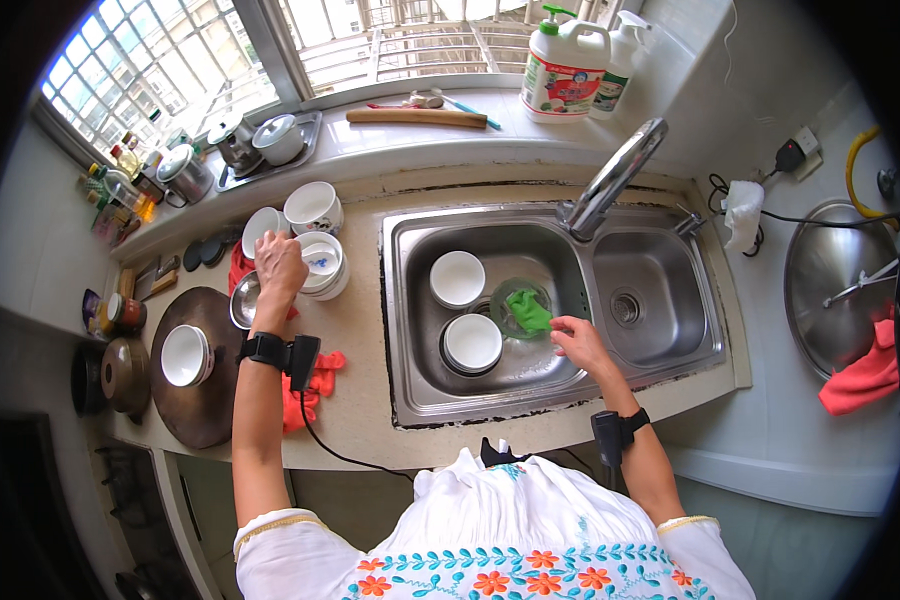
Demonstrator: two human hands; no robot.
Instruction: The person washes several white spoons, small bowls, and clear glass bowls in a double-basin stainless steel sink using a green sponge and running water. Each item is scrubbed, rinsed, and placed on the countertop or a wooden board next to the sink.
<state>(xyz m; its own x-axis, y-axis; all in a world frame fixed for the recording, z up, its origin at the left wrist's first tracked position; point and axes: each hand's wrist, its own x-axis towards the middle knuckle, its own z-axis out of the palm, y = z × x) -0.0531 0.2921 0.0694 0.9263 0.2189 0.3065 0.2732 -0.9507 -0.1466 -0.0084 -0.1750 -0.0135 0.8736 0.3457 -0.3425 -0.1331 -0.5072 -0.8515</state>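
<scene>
My left hand (279,264) reaches over the counter among stacked dishes, its fingers at the near rim of a white bowl (261,223). Its fingertips are partly hidden, so I cannot tell whether it grips that bowl. Beside it stand a bowl stack with a white spoon (321,261) on top and a metal bowl (244,301). Over the large sink basin (412,360), my right hand (581,343) has thumb and forefinger apart, close to a green cloth (529,311). That cloth lies in a clear bowl (504,319). Left of it sit a white bowl (457,279) and stacked bowls (474,342).
A chrome faucet (619,172) arches above the sink; the smaller basin (645,262) is on the right. White bowls (186,356) rest on a round board (187,412), with red cloth (319,382) nearby. The sill holds a wooden rod (416,118) and a pump jug (562,75).
</scene>
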